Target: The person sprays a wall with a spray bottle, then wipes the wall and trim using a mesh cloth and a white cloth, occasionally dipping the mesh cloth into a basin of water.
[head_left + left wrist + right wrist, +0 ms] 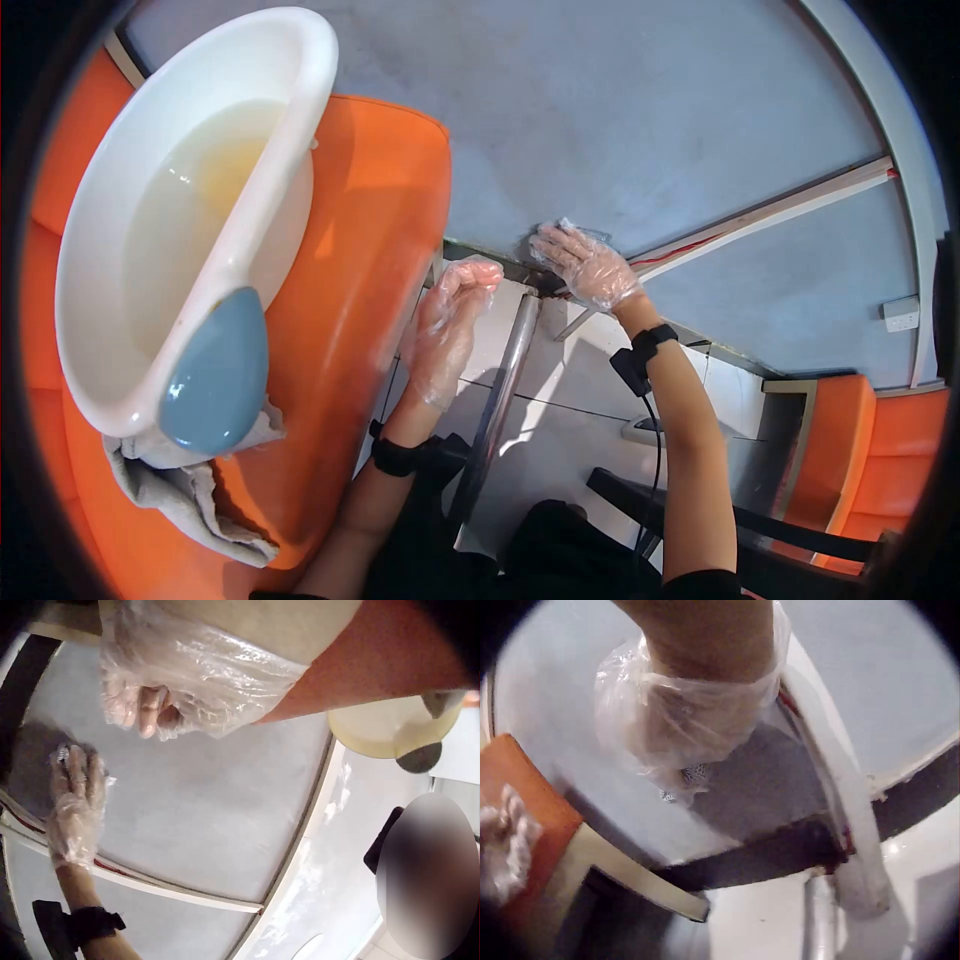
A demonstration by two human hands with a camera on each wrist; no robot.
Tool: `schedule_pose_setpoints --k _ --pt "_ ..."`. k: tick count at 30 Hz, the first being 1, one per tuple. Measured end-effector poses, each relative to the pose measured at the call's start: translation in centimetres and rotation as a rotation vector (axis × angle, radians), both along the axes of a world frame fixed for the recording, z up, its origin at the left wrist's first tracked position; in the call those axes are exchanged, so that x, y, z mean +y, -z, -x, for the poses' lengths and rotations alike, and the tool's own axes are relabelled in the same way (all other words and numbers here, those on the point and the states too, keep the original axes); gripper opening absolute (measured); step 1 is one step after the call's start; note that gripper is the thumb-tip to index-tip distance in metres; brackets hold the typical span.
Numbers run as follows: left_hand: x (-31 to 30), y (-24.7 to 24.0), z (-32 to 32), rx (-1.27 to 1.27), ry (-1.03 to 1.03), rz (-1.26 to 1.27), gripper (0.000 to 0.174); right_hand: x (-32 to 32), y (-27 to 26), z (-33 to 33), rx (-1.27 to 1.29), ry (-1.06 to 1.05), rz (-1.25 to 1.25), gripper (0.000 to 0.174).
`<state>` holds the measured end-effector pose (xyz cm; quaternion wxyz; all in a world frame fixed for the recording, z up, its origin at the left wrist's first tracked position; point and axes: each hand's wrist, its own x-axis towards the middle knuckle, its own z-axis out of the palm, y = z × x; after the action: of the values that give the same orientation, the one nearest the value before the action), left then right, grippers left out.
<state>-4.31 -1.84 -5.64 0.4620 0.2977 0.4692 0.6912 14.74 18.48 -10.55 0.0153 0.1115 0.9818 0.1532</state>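
My right hand [590,270], in a thin clear plastic glove, lies against the blue-grey wall [640,120] just above its lower edge. Its fingers are spread fairly straight and press a speckled, mesh-like scouring pad [696,774] to the surface; most of the pad is hidden under the hand. The left hand [450,325], gloved the same way, hovers beside the orange seat with its fingers loosely bent and nothing in them. In the left wrist view the right hand [75,810] shows flat on the wall, a dark smudge around its fingertips.
On the orange seat [380,200] stands a white basin [90,250] of yellowish, cloudy water, with a grey cloth [170,495] beside it. A white cable duct [770,215] with a red wire crosses the wall. A metal tube [500,410] runs over the tiled floor between the arms.
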Motion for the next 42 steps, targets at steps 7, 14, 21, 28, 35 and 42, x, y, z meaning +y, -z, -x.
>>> schedule_pose_setpoints --k 7,14,21,28,35,42 --pt "0.2 1.7 -0.2 -0.011 -0.002 0.072 0.018 -0.9 -11.5 4.6 0.501 -0.126 -0.316 0.043" --pt "3.7 7.2 -1.0 -0.28 -0.215 0.213 0.033 -0.4 -8.0 10.9 0.552 -0.232 -0.25 0.054" --pt "2.8 10.3 -0.2 -0.414 -0.118 0.373 0.046 1.1 7.5 6.7 0.25 -0.053 0.218 0.053" --pt "2.7 11.6 -0.5 -0.378 -0.095 0.424 0.037 0.6 2.1 1.0 0.027 -0.062 -0.066 0.054" --pt "3.5 12.0 -1.5 -0.374 -0.035 0.409 0.03 -1.0 -10.5 -1.8 0.714 0.016 -0.489 0.038" --pt "4.0 12.0 -2.4 -0.378 0.011 0.375 0.032 -0.1 3.6 -0.2 0.718 0.09 -0.177 0.04"
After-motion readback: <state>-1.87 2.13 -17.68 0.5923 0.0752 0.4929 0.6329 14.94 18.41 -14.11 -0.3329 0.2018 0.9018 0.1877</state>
